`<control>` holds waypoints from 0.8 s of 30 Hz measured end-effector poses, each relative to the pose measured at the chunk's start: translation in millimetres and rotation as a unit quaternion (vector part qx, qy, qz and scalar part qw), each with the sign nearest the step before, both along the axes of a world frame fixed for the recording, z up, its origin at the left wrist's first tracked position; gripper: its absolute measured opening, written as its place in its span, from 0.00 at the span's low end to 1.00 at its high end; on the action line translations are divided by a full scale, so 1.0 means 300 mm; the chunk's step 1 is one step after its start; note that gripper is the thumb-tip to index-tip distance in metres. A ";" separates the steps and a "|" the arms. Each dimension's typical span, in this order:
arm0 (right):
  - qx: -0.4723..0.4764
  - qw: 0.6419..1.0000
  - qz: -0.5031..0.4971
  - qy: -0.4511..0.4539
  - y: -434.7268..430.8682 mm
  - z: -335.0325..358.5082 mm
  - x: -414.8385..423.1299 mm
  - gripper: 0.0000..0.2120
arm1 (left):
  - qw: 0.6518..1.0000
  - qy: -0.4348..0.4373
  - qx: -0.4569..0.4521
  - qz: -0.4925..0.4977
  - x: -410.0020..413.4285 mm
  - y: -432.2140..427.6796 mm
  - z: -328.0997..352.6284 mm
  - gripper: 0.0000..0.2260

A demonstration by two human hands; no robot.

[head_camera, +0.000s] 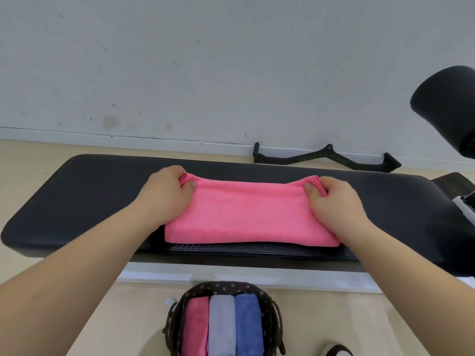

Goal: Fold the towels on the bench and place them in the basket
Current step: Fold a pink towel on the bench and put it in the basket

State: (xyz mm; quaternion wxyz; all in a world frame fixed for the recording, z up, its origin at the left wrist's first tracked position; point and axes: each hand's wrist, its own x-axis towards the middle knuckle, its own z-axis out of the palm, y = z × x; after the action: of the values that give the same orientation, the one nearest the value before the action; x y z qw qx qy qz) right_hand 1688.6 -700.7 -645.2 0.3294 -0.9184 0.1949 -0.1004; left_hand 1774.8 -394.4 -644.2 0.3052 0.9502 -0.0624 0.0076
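— Black padded worktop (77, 191) against a scuffed white wall (231, 60). What's on it?
— One pink towel (246, 214), folded over, lying across the near middle.
— And the fingers?
— The left hand (164, 194) pinches the far left corner and the right hand (334, 201) the far right one. The fingers (309, 187) are closed tight on the cloth, with the towel stretched between them.
— The basket (223, 286)?
— On the floor (334, 325) below, holding three folded towels (222, 327): pink, grey, blue.
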 end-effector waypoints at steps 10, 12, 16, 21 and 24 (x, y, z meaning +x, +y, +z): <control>0.001 0.999 -0.047 -0.009 0.003 -0.003 0.017 0.17 | 0.997 -0.033 0.071 -0.004 -0.026 0.020 0.002 0.08; 0.001 0.997 -0.072 -0.012 0.011 -0.004 0.018 0.15 | 0.996 -0.021 0.084 -0.009 -0.035 0.017 0.004 0.12; -0.086 0.991 -0.073 -0.065 0.047 0.046 0.008 0.22 | 0.995 0.047 0.081 -0.020 -0.059 0.026 0.045 0.31; -0.140 0.967 0.207 -0.054 0.238 0.062 -0.044 0.28 | 0.995 0.102 -0.012 -0.010 -0.074 0.022 0.058 0.22; -0.213 0.932 0.271 0.113 0.296 -0.005 -0.067 0.34 | 0.986 0.150 -0.073 0.018 -0.071 0.013 0.073 0.13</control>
State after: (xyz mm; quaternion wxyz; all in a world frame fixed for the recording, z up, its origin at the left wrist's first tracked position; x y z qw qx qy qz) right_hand 1668.7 -612.0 -646.7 0.1166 -0.9901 -0.0516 0.0584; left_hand 1753.6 -390.5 -622.5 0.3797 0.9167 0.0019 -0.1246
